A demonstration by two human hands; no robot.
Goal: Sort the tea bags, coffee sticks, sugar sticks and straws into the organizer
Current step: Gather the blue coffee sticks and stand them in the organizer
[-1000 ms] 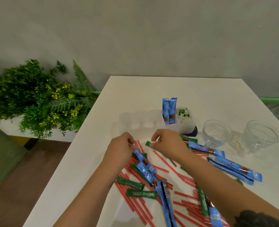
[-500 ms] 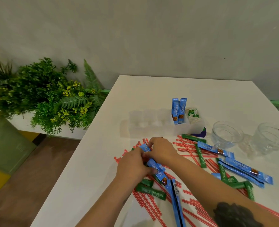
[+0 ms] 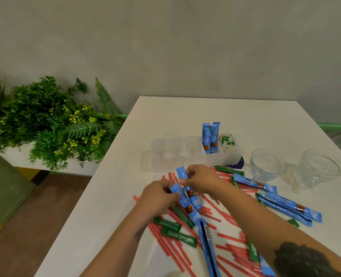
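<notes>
Near edge: red-striped straws point(image 3: 177, 250) fan flat across white table point(image 3: 109, 216), running out of frame at bottom; one blue stick w/ black strip point(image 3: 207, 244) lies lengthwise over them.
Near left: green sugar sticks point(image 3: 178, 235) lie flat on straws, close to table's left edge; bare tabletop strip left of pile.
Near right: right forearm crosses pile diagonally, covers part of it.
Centre, L hand: left hand point(image 3: 157, 198) fingers curled, pinching upper end of one blue coffee stick point(image 3: 183, 200).
Centre, R hand: right hand point(image 3: 203, 180) fingers curled, pinching second blue coffee stick point(image 3: 182, 174) near its top; the two sticks side by side, tilted, overlapping above pile.
Mid right: loose coffee sticks point(image 3: 289, 206) flat, near table's right side.
Far centre: translucent organizer point(image 3: 177, 150) just beyond hands; left compartments look vacant, contents hard to confirm.
Organizer, right end: two coffee sticks point(image 3: 210, 138) upright in one slot; tea bags point(image 3: 227, 142) in next slot right.
Far right: two clear glass cups point(image 3: 267, 166), point(image 3: 319, 166) side by side, apart from organizer, close to right edge.
Far table: bare surface behind organizer up to far edge, grey wall point(image 3: 165, 47) beyond.
Off table, left: green plants point(image 3: 51, 120) in white planter below table's left edge.
</notes>
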